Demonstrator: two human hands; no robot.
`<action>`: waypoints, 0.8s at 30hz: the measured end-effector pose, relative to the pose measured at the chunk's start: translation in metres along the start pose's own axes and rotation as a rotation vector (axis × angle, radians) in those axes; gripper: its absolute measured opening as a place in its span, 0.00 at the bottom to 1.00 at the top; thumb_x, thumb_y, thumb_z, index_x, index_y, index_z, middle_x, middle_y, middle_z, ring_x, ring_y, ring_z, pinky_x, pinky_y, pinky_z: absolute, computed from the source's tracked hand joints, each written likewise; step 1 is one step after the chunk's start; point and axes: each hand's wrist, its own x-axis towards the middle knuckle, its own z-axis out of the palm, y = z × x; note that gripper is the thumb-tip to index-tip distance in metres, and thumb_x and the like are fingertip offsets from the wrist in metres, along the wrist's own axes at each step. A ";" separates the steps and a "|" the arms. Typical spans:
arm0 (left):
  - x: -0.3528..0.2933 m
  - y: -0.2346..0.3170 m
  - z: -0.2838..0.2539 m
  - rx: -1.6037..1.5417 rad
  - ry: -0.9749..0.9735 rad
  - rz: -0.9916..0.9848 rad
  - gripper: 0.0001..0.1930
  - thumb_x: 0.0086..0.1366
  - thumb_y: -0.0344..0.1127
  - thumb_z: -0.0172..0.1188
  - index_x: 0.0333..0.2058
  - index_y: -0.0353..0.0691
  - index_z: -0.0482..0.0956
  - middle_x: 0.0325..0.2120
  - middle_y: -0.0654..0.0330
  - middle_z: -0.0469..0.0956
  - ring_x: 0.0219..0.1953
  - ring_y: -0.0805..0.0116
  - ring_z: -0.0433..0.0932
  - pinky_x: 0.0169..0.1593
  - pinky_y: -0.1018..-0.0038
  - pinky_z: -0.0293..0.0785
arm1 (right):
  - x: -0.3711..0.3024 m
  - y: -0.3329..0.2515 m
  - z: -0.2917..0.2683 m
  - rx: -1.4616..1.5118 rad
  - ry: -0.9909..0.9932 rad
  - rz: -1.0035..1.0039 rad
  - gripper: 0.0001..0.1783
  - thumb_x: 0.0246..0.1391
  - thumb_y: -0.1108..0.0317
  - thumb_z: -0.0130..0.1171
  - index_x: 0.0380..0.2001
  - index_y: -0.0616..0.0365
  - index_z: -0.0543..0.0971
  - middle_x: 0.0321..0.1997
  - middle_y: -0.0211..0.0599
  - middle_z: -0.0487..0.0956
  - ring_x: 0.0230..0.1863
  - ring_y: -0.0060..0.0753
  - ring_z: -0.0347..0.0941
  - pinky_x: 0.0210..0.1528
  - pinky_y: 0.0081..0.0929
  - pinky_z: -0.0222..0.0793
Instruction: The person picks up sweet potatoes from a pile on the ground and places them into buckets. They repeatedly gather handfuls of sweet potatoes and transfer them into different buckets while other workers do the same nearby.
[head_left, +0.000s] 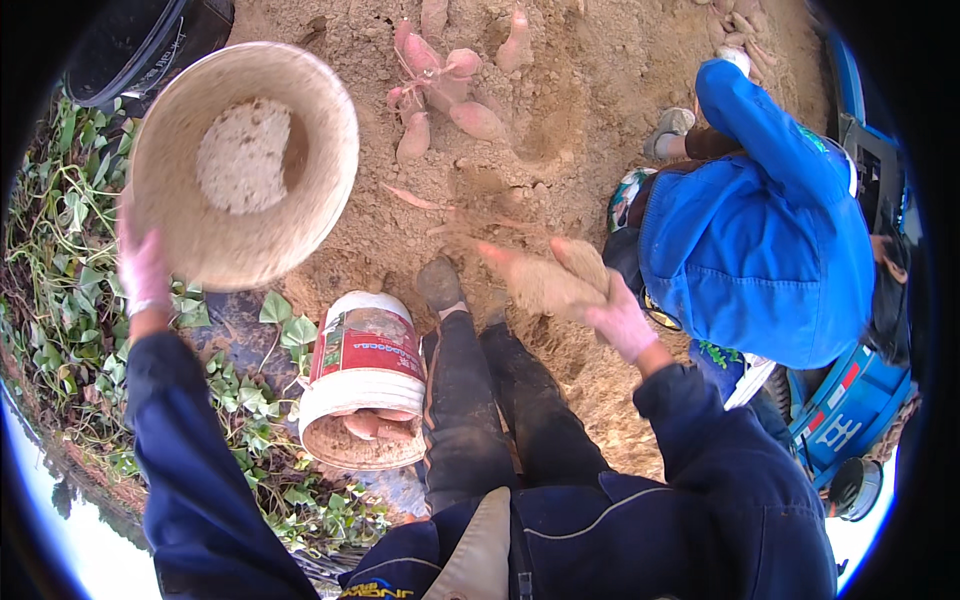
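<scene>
My left hand (145, 265), in what looks like a thin pinkish glove, grips the side of a pale, soil-coated bucket (318, 175). The bucket is tilted so its inside shows, with only dirt visible on its bottom. In my right hand (622, 318) are soil-covered sweet potatoes (550, 285), at least two, held over the dug soil and blurred by motion. A white bucket (318, 398) with a red label stands by my legs, its opening turned toward me. A few sweet potatoes (368, 424) lie inside it.
A bunch of reddish sweet potatoes (440, 85) lies on the sandy soil ahead. Green vines (70, 240) spread along the left, below a black bucket (130, 50). On the right a person in a blue jacket (760, 250) bends down close to a blue vehicle (850, 400).
</scene>
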 end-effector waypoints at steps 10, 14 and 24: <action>0.029 -0.061 0.030 -0.416 0.030 0.102 0.27 0.79 0.46 0.50 0.73 0.50 0.63 0.68 0.56 0.70 0.65 0.61 0.71 0.69 0.65 0.65 | 0.004 -0.167 0.121 -0.070 -0.084 -0.740 0.46 0.53 0.57 0.66 0.71 0.62 0.61 0.71 0.53 0.70 0.70 0.48 0.68 0.71 0.41 0.65; 0.026 -0.067 0.025 -0.305 0.035 0.127 0.28 0.80 0.46 0.47 0.74 0.47 0.61 0.68 0.57 0.69 0.68 0.64 0.69 0.70 0.68 0.62 | 0.087 -0.150 0.126 -0.303 0.072 -0.671 0.28 0.59 0.53 0.58 0.59 0.53 0.79 0.60 0.50 0.79 0.63 0.51 0.74 0.67 0.42 0.69; -0.151 -0.026 0.080 0.046 0.475 0.370 0.29 0.78 0.48 0.47 0.63 0.24 0.70 0.63 0.40 0.71 0.62 0.52 0.75 0.64 0.66 0.76 | 0.208 -0.022 0.082 -1.407 0.045 -0.299 0.23 0.56 0.52 0.65 0.54 0.44 0.79 0.54 0.37 0.80 0.58 0.48 0.77 0.56 0.51 0.74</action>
